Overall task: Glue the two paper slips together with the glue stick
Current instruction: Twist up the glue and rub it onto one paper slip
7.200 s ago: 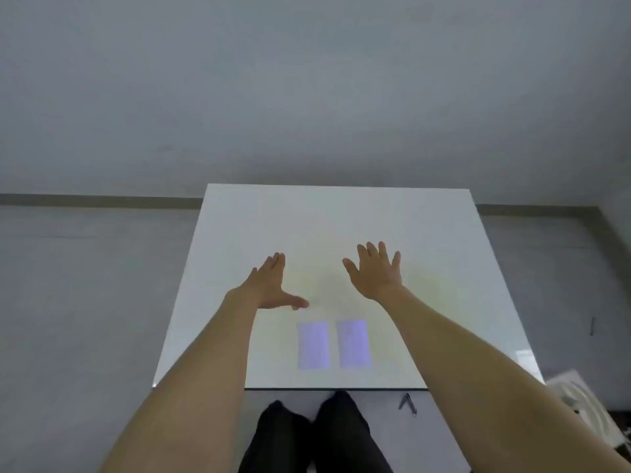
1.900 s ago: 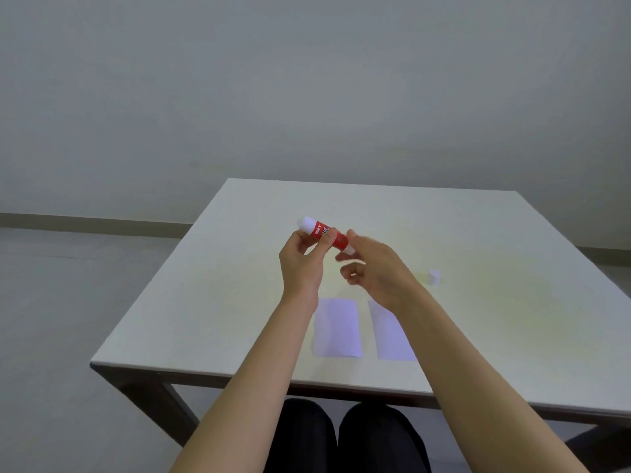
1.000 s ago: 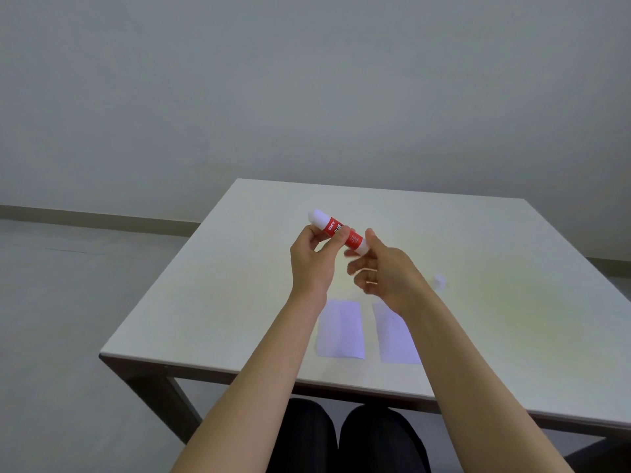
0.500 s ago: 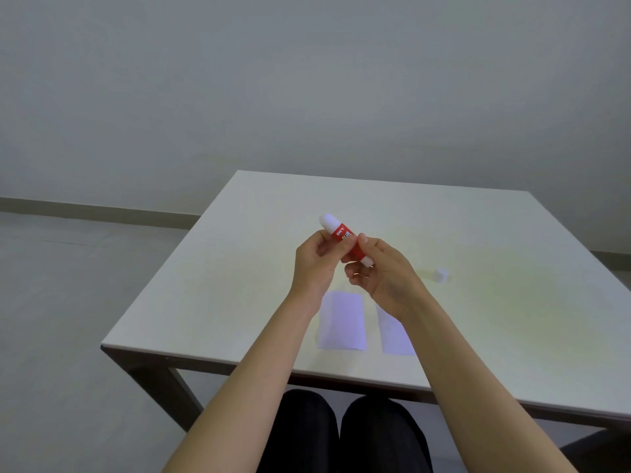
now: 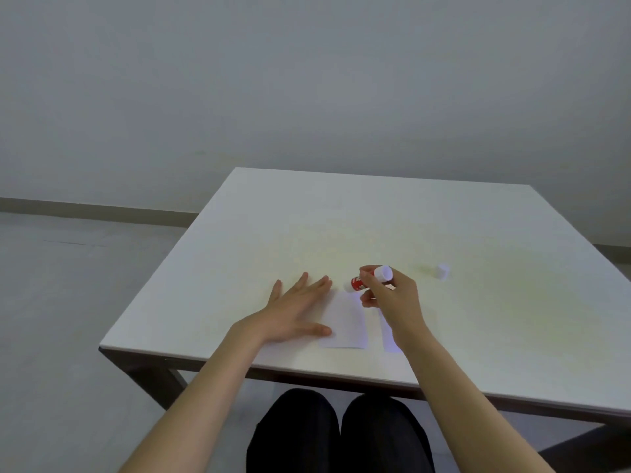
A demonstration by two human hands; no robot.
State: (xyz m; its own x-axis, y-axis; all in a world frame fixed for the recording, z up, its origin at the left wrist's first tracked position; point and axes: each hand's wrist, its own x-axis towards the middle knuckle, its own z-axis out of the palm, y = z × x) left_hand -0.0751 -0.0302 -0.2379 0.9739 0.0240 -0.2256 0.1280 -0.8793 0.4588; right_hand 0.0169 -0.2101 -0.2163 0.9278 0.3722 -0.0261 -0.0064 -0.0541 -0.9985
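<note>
Two white paper slips lie side by side near the table's front edge. The left slip [image 5: 345, 320] is fully visible; the right slip [image 5: 387, 337] is half hidden by my right wrist. My left hand [image 5: 295, 310] rests flat on the table with fingers spread, its thumb touching the left slip's left edge. My right hand [image 5: 391, 297] grips the red and white glue stick [image 5: 362, 282], tilted, its lower end at the top edge of the left slip.
The glue stick's small white cap [image 5: 443, 271] stands on the white table [image 5: 239, 268] to the right of my right hand. My dark-clothed knees sit under the front edge. Grey floor lies to the left.
Both hands came down from above the table. My left hand let go of the glue stick and went flat beside the left slip. My right hand turned the stick down to the slip.
</note>
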